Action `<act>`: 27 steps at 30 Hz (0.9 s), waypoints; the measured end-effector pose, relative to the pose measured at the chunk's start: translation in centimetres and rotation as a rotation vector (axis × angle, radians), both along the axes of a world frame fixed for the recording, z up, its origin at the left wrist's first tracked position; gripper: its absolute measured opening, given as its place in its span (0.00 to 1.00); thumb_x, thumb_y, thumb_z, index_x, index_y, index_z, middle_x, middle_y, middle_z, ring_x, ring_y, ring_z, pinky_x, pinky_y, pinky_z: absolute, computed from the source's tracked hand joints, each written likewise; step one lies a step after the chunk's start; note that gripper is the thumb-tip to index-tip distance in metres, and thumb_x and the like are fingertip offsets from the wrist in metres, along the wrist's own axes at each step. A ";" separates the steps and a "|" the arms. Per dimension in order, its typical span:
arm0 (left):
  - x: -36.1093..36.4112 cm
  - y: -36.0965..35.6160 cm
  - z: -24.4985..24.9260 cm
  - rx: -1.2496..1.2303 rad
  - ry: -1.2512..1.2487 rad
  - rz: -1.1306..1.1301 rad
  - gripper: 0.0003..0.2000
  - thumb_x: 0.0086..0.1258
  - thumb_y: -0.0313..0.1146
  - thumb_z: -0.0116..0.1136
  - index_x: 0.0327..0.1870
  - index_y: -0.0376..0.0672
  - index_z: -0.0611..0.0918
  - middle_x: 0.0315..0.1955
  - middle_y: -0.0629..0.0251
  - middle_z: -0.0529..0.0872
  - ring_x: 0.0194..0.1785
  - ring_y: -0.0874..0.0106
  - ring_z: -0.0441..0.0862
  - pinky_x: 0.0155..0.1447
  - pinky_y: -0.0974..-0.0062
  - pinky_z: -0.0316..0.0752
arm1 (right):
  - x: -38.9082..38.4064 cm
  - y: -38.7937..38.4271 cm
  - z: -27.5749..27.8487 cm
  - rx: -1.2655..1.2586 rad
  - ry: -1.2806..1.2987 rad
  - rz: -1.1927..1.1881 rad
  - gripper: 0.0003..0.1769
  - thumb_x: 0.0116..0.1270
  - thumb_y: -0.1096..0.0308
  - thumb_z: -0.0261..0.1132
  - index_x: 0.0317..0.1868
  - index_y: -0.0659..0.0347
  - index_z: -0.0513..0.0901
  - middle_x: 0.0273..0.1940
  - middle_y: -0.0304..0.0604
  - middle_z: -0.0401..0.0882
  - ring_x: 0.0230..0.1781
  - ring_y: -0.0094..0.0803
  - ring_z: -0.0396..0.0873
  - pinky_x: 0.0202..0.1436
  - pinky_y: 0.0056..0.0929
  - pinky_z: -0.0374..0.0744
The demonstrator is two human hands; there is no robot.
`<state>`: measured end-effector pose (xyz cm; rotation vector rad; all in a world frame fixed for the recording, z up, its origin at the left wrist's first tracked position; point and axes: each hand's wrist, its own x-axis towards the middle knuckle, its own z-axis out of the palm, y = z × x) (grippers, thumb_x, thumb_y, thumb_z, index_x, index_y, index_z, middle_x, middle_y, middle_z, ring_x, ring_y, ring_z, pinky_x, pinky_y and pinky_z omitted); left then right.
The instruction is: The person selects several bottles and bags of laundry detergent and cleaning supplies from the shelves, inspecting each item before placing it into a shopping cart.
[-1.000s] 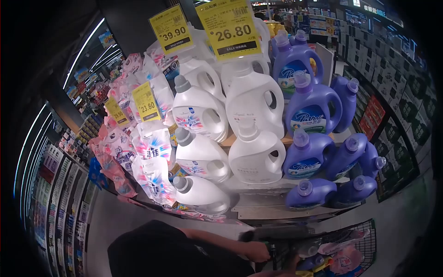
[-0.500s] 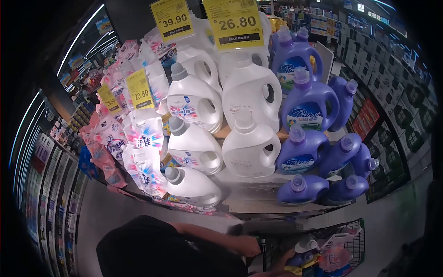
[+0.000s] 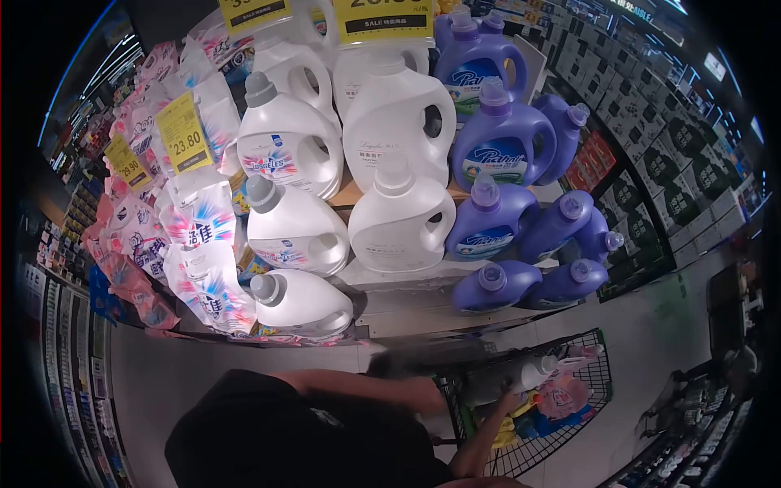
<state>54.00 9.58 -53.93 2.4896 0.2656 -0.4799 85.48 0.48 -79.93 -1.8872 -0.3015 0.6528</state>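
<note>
Left hand sits at the near rim of the wire cart; blur hides whether it grips. Right hand closes under a white bottle, tilted inside the cart just left of a pink pouch.

Glossy white plastic jugs, black metal wire cart, paper price tags

Right hand now on white bottle (in cart).
</note>
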 end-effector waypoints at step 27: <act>3.0 7.8 15.3 -0.876 -0.931 0.415 0.55 0.50 0.49 0.89 0.78 0.40 0.68 0.70 0.57 0.78 0.75 0.61 0.73 0.79 0.61 0.67 | -10.4 0.2 46.9 0.060 -0.266 0.261 0.50 0.84 0.29 0.36 0.23 0.64 0.82 0.17 0.36 0.73 0.15 0.24 0.69 0.19 0.28 0.64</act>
